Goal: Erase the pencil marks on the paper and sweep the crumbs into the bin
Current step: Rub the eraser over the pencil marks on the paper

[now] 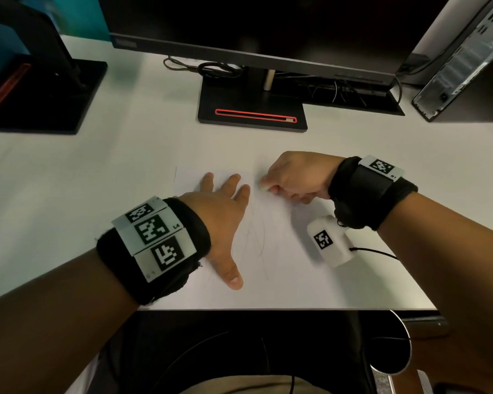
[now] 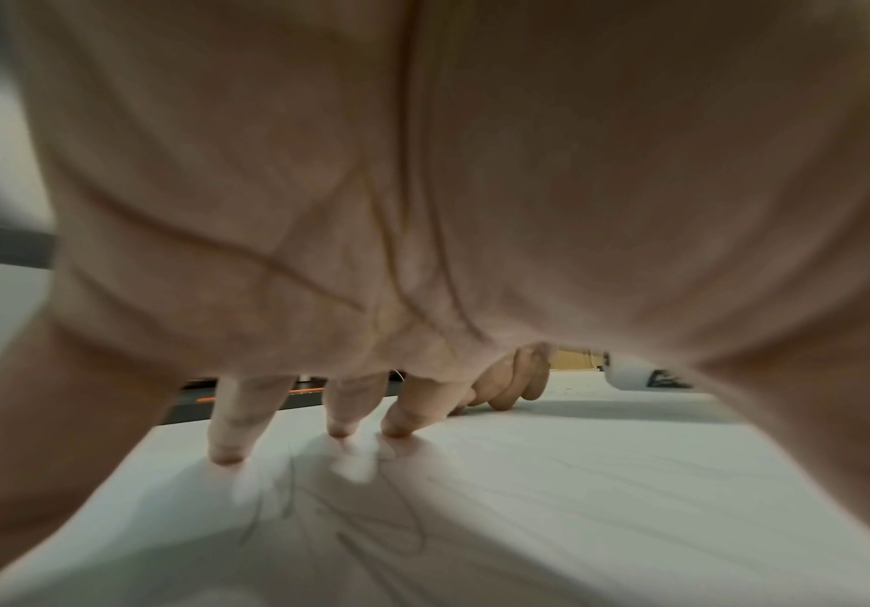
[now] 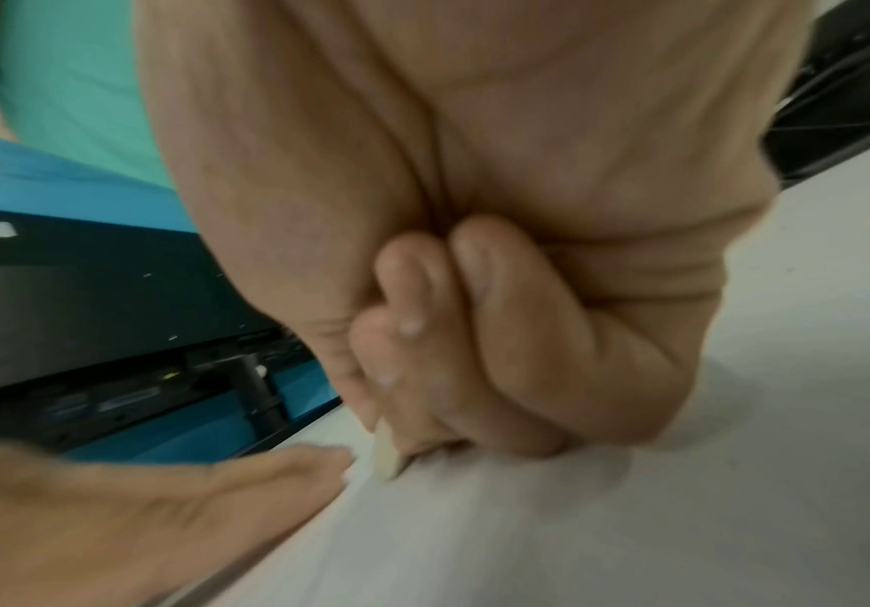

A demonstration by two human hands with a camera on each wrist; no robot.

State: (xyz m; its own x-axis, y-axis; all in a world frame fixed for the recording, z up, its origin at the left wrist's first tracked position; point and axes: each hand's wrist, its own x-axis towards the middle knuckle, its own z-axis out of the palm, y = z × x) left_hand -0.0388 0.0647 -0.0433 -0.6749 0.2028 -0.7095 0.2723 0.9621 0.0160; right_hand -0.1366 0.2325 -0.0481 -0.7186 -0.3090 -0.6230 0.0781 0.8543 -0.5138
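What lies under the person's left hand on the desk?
The left hand presses spread fingers on the paper. Pencil marks show beside and beneath the palm; any marks directly under the fingertips are hidden.

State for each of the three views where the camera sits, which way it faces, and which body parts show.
Head: worn on the head, facing forward and down at the white paper sheet; both forearms show.
Left wrist: under the left hand, facing along the fingers spread on the paper.
Right wrist: under the right hand, facing the small pale eraser it pinches.
Shared: all see the eraser-holding hand on the paper.
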